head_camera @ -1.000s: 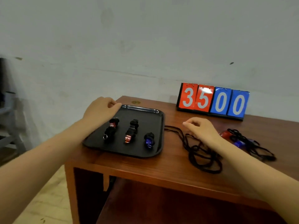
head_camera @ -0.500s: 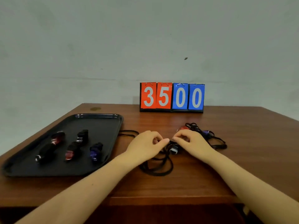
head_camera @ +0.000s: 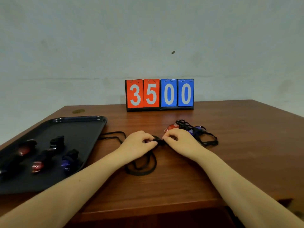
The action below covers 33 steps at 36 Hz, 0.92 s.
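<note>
My left hand (head_camera: 139, 143) and my right hand (head_camera: 179, 141) meet at the middle of the wooden table (head_camera: 238, 145). Between their fingertips they pinch a small black whistle (head_camera: 158, 141) tied to a black cord (head_camera: 143, 168) that loops on the table under my left wrist. Behind my right hand lies a tangle of black cords with a red whistle (head_camera: 171, 127) and a blue whistle (head_camera: 191, 131). On the left, a black tray (head_camera: 79, 129) holds several whistles wound in their cords, red (head_camera: 24, 149), red-tipped (head_camera: 37, 165), black (head_camera: 56, 142) and blue (head_camera: 68, 159).
A flip scoreboard (head_camera: 159, 94) reading 3500 stands at the back of the table against a pale wall. The table's front edge runs below my forearms, with a dark shelf space beneath.
A second ago my left hand rested at the tray and my right hand on the cords. Both hands have come together on the black whistle, and the view has swung to face the scoreboard.
</note>
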Each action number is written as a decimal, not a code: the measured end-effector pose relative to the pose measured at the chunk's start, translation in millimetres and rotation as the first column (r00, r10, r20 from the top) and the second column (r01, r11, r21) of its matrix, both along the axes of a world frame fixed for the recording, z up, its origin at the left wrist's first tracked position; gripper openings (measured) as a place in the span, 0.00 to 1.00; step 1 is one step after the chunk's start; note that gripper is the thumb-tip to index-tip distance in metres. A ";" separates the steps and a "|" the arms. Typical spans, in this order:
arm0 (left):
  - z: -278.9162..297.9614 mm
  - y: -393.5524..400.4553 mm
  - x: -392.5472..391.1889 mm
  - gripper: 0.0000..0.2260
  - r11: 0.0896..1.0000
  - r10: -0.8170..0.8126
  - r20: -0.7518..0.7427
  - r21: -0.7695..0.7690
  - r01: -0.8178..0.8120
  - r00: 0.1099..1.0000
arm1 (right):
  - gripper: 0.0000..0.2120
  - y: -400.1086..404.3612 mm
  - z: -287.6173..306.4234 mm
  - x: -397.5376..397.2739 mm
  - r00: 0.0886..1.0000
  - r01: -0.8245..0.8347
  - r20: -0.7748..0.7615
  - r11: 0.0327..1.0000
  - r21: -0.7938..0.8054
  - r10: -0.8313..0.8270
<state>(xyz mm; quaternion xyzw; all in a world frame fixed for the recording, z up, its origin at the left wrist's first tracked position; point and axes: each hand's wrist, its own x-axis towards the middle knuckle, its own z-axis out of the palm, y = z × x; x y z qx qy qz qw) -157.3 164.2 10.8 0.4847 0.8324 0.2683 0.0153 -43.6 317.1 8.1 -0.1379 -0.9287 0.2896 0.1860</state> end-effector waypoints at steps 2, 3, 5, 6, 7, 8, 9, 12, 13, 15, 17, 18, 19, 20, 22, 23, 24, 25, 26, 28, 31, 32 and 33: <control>1.4 1.2 -4.4 0.10 1.000 -0.003 0.061 0.012 0.002 0.998 | 0.08 -1.2 -0.6 0.4 1.000 -0.008 -0.004 0.999 -0.035 0.008; 2.8 2.6 -6.4 0.10 1.000 -0.005 0.091 0.022 0.003 0.996 | 0.07 -2.0 -0.4 0.2 1.000 -0.005 -0.009 0.999 -0.044 0.005; 8.0 7.3 -9.3 0.11 0.999 -0.010 0.150 0.042 0.004 0.989 | 0.06 -3.0 -0.1 -1.2 0.999 0.014 -0.033 0.999 -0.041 -0.015; 11.4 10.4 -10.0 0.12 0.998 -0.013 0.177 0.056 0.003 0.984 | 0.05 -3.7 0.1 -2.0 0.998 0.028 -0.056 0.999 -0.023 -0.030; 15.2 14.2 -10.7 0.13 0.997 -0.016 0.208 0.077 0.000 0.978 | 0.04 -3.8 1.4 -2.8 0.995 0.049 -0.083 0.999 0.006 -0.048; 17.5 17.7 -10.4 0.14 0.995 -0.021 0.246 0.101 -0.004 0.969 | 0.03 -3.5 1.6 -3.2 0.991 0.075 -0.116 0.997 0.030 -0.071; 18.8 21.1 -9.8 0.14 0.990 -0.032 0.287 0.138 -0.009 0.957 | 0.02 -3.0 2.7 -3.5 0.984 0.102 -0.154 0.994 0.045 -0.094; 12.7 27.3 -8.2 0.10 0.959 -0.064 0.428 0.275 -0.063 0.902 | 0.04 -1.8 5.2 -2.8 0.952 0.144 -0.274 0.990 0.004 -0.137; 9.3 29.4 -8.1 0.10 0.946 -0.073 0.468 0.313 -0.088 0.881 | 0.05 -1.3 6.4 -2.2 0.943 0.144 -0.302 0.989 -0.016 -0.142; 6.1 31.0 -8.3 0.09 0.925 -0.067 0.548 0.348 -0.155 0.834 | 0.06 -1.9 8.1 -0.2 0.933 0.137 -0.328 0.989 -0.056 -0.148; 9.1 33.7 -12.1 0.10 0.888 -0.063 0.659 0.380 -0.260 0.749 | 0.08 -2.5 10.5 0.7 0.931 0.112 -0.326 0.979 -0.168 -0.162; 10.6 34.2 -15.7 0.10 0.859 -0.072 0.705 0.403 -0.315 0.706 | 0.09 -3.9 11.8 0.6 0.932 0.091 -0.320 0.966 -0.243 -0.168; 11.8 33.5 -18.7 0.10 0.831 -0.082 0.727 0.427 -0.356 0.681 | 0.11 -5.4 13.4 0.8 0.932 0.068 -0.320 0.950 -0.305 -0.170; 12.2 33.2 -20.6 0.10 0.816 -0.077 0.723 0.441 -0.373 0.686 | 0.13 -5.3 15.0 2.1 0.932 0.047 -0.322 0.934 -0.353 -0.168; 9.5 27.1 -27.2 0.11 0.816 -0.032 0.653 0.454 -0.357 0.757 | 0.16 -7.8 17.3 0.9 0.931 0.000 -0.330 0.901 -0.434 -0.159; 7.9 25.1 -28.2 0.12 0.819 -0.018 0.606 0.465 -0.336 0.795 | 0.17 -7.9 17.6 1.1 0.933 -0.022 -0.326 0.882 -0.472 -0.151; 6.6 21.9 -28.8 0.12 0.818 -0.006 0.566 0.477 -0.322 0.825 | 0.17 -9.5 17.8 0.5 0.939 -0.049 -0.314 0.853 -0.519 -0.138; 6.7 19.4 -30.1 0.12 0.809 0.000 0.540 0.495 -0.317 0.842 | 0.16 -10.8 18.3 -1.1 0.947 -0.082 -0.299 0.811 -0.580 -0.118; 7.3 19.0 -30.2 0.12 0.798 0.007 0.530 0.508 -0.324 0.848 | 0.15 -10.8 19.4 -2.3 0.953 -0.121 -0.287 0.754 -0.646 -0.093; 10.0 18.0 -30.4 0.10 0.772 0.042 0.520 0.525 -0.358 0.853 | 0.11 -8.8 24.1 -5.8 0.960 -0.192 -0.278 0.646 -0.739 -0.033; 11.6 15.5 -36.4 0.10 0.720 0.094 0.518 0.554 -0.417 0.851 | 0.09 -5.3 40.8 -13.0 0.968 -0.232 -0.247 0.567 -0.790 0.052; 11.8 14.8 -38.3 0.10 0.716 0.115 0.507 0.554 -0.426 0.854 | 0.09 -4.6 47.5 -16.2 0.967 -0.240 -0.246 0.540 -0.807 0.062; 11.1 14.8 -40.0 0.10 0.723 0.140 0.492 0.543 -0.428 0.860 | 0.09 -3.6 52.2 -19.4 0.965 -0.249 -0.254 0.508 -0.825 0.059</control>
